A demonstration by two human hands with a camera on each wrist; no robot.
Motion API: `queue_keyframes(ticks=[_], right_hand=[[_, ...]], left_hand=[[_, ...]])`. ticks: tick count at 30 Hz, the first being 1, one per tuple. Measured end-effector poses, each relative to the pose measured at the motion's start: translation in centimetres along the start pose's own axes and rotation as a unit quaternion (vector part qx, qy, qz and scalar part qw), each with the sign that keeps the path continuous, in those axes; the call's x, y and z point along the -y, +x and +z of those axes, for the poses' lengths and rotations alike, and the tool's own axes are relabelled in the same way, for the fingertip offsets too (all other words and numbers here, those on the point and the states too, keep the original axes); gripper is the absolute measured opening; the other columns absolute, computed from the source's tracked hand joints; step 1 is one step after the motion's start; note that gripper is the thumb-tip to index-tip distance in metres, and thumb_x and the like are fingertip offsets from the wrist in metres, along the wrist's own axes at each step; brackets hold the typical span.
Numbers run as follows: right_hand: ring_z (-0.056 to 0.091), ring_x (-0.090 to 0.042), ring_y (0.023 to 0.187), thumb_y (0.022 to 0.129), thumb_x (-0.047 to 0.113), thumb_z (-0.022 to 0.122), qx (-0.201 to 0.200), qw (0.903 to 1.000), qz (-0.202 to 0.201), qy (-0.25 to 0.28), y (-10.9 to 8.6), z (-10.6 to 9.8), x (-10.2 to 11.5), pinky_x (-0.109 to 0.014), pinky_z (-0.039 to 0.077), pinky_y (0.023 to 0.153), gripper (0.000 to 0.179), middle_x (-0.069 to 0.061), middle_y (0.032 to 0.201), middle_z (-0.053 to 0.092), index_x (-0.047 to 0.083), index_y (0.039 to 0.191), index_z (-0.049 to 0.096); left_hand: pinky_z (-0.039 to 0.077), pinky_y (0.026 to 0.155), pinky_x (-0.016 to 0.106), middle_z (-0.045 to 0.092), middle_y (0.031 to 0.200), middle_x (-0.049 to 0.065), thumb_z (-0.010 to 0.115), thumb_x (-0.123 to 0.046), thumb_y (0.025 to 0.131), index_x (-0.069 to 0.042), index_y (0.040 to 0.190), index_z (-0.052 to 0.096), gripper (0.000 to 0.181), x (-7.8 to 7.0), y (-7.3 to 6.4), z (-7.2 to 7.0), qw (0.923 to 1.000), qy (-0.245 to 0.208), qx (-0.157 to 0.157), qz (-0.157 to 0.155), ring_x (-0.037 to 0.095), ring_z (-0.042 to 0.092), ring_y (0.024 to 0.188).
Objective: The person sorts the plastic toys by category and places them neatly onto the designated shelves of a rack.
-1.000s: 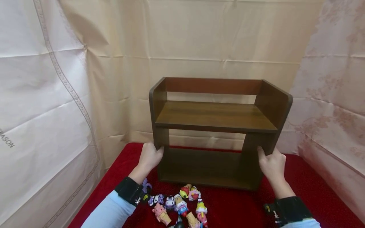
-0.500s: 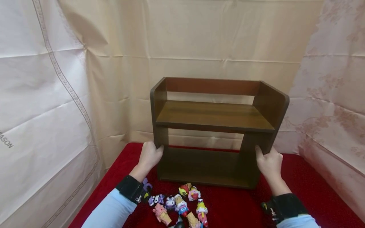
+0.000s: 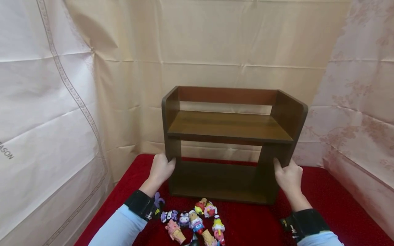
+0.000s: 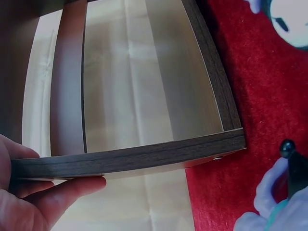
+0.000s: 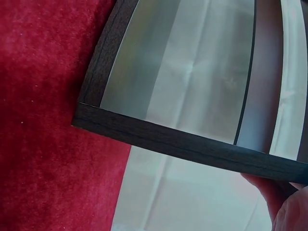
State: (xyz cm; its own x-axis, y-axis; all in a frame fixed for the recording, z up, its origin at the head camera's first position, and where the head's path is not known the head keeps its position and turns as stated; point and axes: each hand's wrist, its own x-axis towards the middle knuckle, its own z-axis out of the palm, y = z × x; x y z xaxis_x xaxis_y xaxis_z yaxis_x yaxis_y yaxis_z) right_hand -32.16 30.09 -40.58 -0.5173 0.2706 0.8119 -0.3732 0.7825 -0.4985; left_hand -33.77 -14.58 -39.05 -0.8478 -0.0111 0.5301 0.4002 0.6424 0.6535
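Observation:
A brown wooden two-tier shelf [image 3: 229, 126] stands upright on the red cloth, its open front toward me. My left hand [image 3: 161, 169] grips its left side panel, thumb on the inner face and fingers round the outside. In the left wrist view, the fingers [image 4: 72, 190] wrap the panel's edge. On the opposite side, my right hand [image 3: 289, 177] holds the right side panel the same way. The right wrist view shows only part of that hand [image 5: 291, 209] at the panel edge. Both tiers of the shelf hold nothing.
Several small toy figures [image 3: 184, 220], some shaped like ice cream cones, lie on the red cloth [image 3: 246, 225] in front of the shelf. A beige curtain [image 3: 231, 41] hangs behind, with a white sheet [image 3: 46, 119] at left and a pink-patterned one [image 3: 363, 102] at right.
The shelf's right side has shifted leftward along with my right hand, and its top edge sits slightly lower in view. My left hand has barely moved. The toys lie where they were.

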Motion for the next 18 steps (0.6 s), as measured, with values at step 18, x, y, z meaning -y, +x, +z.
queue_keyframes(ticks=[18], right_hand=[[0.063, -0.057, 0.081, 0.094, 0.018, 0.069, 0.039, 0.9975, 0.058, -0.011, -1.3, -0.3, 0.5, -0.066, 0.046, 0.064, 0.022, -0.029, 0.08, 0.069, -0.003, 0.094, 0.065]], left_hand=[[0.049, 0.049, 0.032, 0.054, 0.064, 0.002, 0.066, -0.008, 0.095, 0.002, 0.107, 0.065, 0.016, 1.0, -1.2, 0.1, 0.9998, 0.0, 0.014, 0.011, 0.016, 0.053, 0.052]])
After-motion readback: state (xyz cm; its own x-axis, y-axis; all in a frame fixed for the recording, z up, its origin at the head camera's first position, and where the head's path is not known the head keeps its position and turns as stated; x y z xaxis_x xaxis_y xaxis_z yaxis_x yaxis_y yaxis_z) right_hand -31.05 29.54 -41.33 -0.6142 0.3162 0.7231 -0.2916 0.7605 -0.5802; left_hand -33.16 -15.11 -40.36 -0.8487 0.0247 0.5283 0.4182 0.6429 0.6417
